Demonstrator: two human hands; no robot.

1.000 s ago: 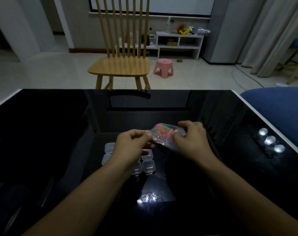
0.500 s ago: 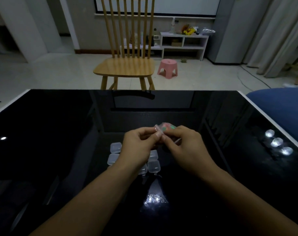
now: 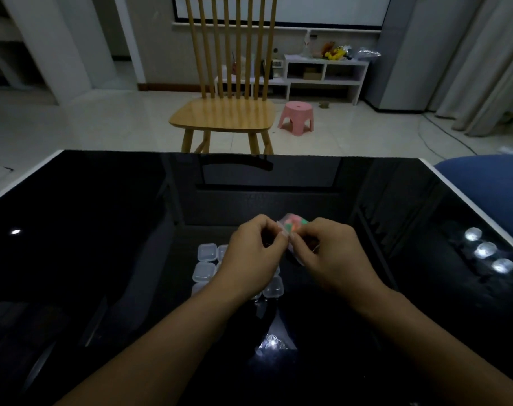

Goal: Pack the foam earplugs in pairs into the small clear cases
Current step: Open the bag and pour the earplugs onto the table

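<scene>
Now your black glass table [image 3: 108, 230] fills the lower view, with a wooden chair [image 3: 226, 112] and a pink stool [image 3: 298, 118] on the floor beyond its far edge. Near the middle of the table the small clear cases [image 3: 204, 269] sit in a tight block, all of them lidded and, as far as the dim light lets you judge, none yet filled; your left forearm hides part of the block.

Above the far side of that block you hold the little clear bag [image 3: 293, 225] of foam earplugs [image 3: 297, 223], pink and green showing through the plastic. A second ago the bag lay stretched out between your hands, its length in plain view. Since then you have brought both hands together, and most of the bag is hidden behind your knuckles.

Your left hand [image 3: 255, 253] pinches the bag's near edge between thumb and forefinger; your right hand [image 3: 328, 253] pinches the same edge just beside it, the other fingers curled. That closing-in reads as you finding the bag's mouth to pull it open. So no earplug is out yet, and the pairing has not begun.
</scene>
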